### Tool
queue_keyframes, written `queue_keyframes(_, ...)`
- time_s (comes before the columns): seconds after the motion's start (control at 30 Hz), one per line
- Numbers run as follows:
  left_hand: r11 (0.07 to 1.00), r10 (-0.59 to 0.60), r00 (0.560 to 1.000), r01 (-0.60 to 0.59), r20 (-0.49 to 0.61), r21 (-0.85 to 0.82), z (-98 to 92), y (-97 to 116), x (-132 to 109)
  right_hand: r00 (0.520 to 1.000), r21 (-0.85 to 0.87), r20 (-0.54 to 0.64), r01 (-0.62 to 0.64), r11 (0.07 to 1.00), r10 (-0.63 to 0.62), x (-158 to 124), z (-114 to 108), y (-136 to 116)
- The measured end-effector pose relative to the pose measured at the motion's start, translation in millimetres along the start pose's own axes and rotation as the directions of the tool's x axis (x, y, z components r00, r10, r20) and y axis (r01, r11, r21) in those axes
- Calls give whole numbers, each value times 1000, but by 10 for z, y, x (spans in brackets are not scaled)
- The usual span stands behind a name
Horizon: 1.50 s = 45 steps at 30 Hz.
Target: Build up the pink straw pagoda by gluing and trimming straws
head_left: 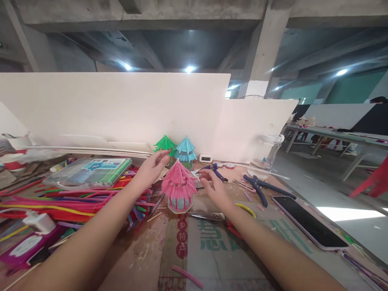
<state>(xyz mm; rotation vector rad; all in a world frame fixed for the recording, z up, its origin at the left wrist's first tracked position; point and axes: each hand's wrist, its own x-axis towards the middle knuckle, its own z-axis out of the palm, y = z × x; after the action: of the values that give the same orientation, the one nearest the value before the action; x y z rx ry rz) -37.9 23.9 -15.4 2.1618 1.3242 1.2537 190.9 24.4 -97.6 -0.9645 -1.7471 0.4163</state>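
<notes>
A small pink pagoda model (179, 184) with a two-tiered fringed roof and a pale base stands upright on the table in front of me. To its left, my left hand (154, 166) hovers with bent, parted fingers, holding nothing. On the other side my right hand (214, 189) is raised with its fingers loosely curved and nothing visible in them. A green pagoda model (165, 142) and a blue pagoda model (186, 150) stand close behind the pink one. Scissors (209, 216) lie under my right wrist, their handles partly hidden by the forearm.
Colourful pipe cleaners (75, 204) and a marker case (91, 173) crowd the left side. Blue-handled pliers (257, 189), more pliers (216, 171), a phone (312, 222) and a glass jar (265, 157) lie or stand right. A small digital clock (205, 158) sits before a white panel (121, 105).
</notes>
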Motion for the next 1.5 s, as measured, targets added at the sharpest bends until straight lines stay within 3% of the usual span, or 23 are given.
queue_keyframes(0.17, 994, -107, 994, 107, 8, -30, 53, -185, -356, 997, 74, 80, -17, 997, 11, -100, 165, 187)
queue_keyframes(0.27, 997, -76, 996, 75, -41, -19, 140, -238, -556, 986, 59, 168, -32, 998, 22, -141, 218, 151)
queue_keyframes(0.4, 999, 21, 1000, -21, 6, 42, 260, -257, -692, 948, -69, 311, -53, 996, 72, -177, 229, 65)
queue_keyframes(0.5, 997, 73, 997, -74, 38, 10, 325, -296, -721, 938, -157, 332, -50, 986, 101, -193, 212, 17)
queue_keyframes(0.67, 999, 28, 1000, -29, 11, 27, 371, -395, -730, 952, -289, 298, 15, 957, 75, -213, 203, 7)
queue_keyframes(0.83, 981, 101, 995, -98, -9, 165, 326, -361, -723, 945, -407, 310, 30, 913, 107, -220, 208, 16)
queue_keyframes(1.17, 884, 279, 960, -246, -26, 398, 201, -174, -716, 946, -394, 318, 73, 916, 61, -236, 194, -14)
queue_keyframes(1.37, 913, 195, 980, -172, -25, 368, 206, -240, -706, 955, -389, 297, 115, 914, 6, -244, 160, 2)
queue_keyframes(1.5, 995, 10, 1000, -12, 22, 100, 258, -263, -700, 943, -360, 314, 223, 906, -107, -244, 133, 77)
